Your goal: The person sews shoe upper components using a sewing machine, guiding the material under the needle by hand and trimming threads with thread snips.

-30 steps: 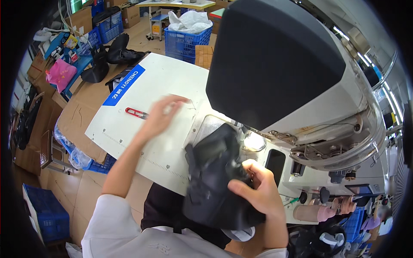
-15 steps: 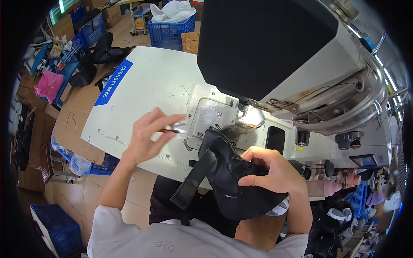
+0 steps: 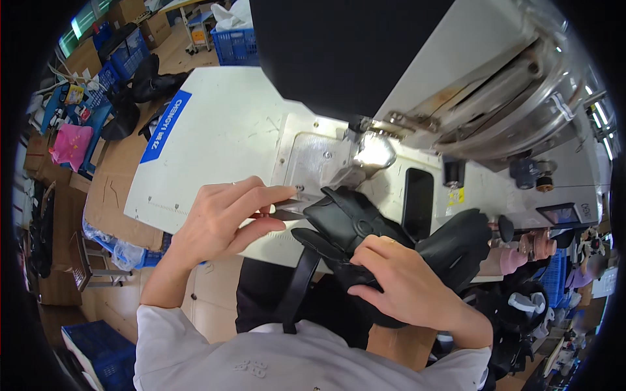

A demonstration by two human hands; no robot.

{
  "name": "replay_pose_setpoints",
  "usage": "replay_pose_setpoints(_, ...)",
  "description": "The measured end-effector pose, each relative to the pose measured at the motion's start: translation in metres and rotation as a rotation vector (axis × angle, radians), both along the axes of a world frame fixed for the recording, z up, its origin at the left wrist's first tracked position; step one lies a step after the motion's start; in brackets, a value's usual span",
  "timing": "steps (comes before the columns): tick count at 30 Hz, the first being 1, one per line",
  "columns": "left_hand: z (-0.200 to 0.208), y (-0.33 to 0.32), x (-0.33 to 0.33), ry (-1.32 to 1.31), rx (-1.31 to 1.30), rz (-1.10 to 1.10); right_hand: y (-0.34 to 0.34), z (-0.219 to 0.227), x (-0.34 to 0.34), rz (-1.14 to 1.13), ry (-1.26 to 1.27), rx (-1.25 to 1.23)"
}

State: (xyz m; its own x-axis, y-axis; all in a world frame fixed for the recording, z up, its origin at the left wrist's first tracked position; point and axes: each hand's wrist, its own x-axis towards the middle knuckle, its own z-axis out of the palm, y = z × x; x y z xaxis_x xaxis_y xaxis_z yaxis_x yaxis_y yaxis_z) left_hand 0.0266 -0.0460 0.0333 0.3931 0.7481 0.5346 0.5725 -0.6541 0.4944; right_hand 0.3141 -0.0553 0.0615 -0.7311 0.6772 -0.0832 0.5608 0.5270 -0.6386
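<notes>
Head view showed the left hand point(image 3: 218, 218) pinching small metal snips point(image 3: 287, 210) at frame centre, while the right hand point(image 3: 404, 287) clutched the soft, floppy black leather piece point(image 3: 355, 221), best held near its seam.

White sewing table point(image 3: 215, 130), black workpiece point(image 3: 365, 221)

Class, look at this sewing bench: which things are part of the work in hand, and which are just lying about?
In use:
- left hand holding small metal snips
- right hand gripping the black leather piece with strap
- white industrial sewing machine, white table

Lying about:
- blue plastic crate
- pink bag
- black items at the table's far edge
</notes>
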Motion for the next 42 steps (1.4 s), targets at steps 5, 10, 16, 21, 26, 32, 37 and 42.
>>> replay_pose_setpoints(5,-0.001,-0.017,0.004,0.294,-0.196,-0.104,-0.017,-0.016,-0.009,0.098,-0.213,0.188)
replay_pose_setpoints(10,-0.02,-0.028,0.01,0.336,-0.144,-0.141,-0.02,-0.021,-0.012,0.112,-0.203,0.235)
replay_pose_setpoints(16,-0.007,-0.025,0.01,0.37,-0.035,-0.101,-0.023,-0.022,-0.011,0.126,-0.226,0.227)
replay_pose_setpoints(21,-0.015,-0.029,0.028,0.428,-0.094,-0.238,-0.023,-0.024,-0.012,0.157,-0.159,0.314)
replay_pose_setpoints(26,0.001,-0.025,0.018,0.365,-0.038,-0.17,-0.019,-0.018,-0.005,0.084,-0.158,0.236)
replay_pose_setpoints(32,-0.022,-0.018,-0.001,0.047,0.258,-0.022,0.025,0.006,0.032,-0.053,0.107,-0.189)
replay_pose_setpoints(37,-0.039,-0.005,0.021,0.157,0.673,0.001,0.04,0.002,0.041,0.023,0.102,-0.313)
replay_pose_setpoints(42,-0.042,0.002,0.038,0.172,0.761,-0.068,0.035,0.001,0.034,0.057,0.119,-0.289)
